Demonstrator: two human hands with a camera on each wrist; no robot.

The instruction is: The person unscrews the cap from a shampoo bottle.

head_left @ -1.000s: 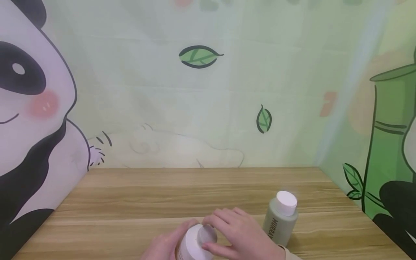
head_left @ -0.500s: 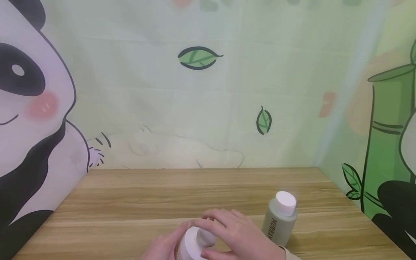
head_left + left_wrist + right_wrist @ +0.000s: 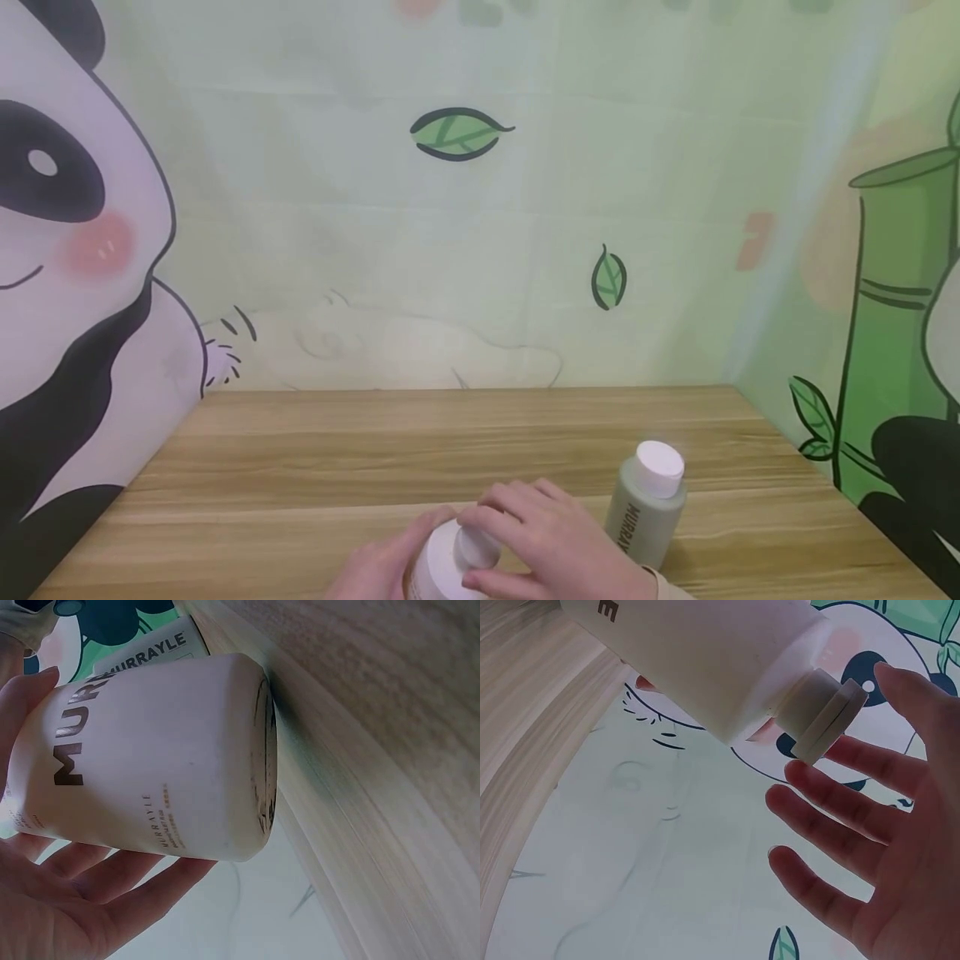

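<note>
My left hand [image 3: 378, 562] grips a white bottle [image 3: 165, 750] around its side, thumb on one side and fingers on the other. The bottle leans, its base close to the wooden table; whether they touch I cannot tell. Its round white cap [image 3: 821, 716] points toward my right hand [image 3: 900, 802]. That hand's fingers are spread around the cap, the index finger close against its edge and the thumb slightly apart from it. A grey-green bottle [image 3: 645, 521] with a white lid and dark lettering stands upright to the right, beyond my right wrist.
The wooden table [image 3: 300, 450] runs back to a printed cloth backdrop [image 3: 337, 208] with a panda [image 3: 142, 358], leaves and bamboo [image 3: 892, 333]. Cloth sides flank the table left and right.
My right fingers have turned about the cap: the index finger reached over toward the left hand half a second ago and has since drawn back. The left hand and the grey-green bottle stay put.
</note>
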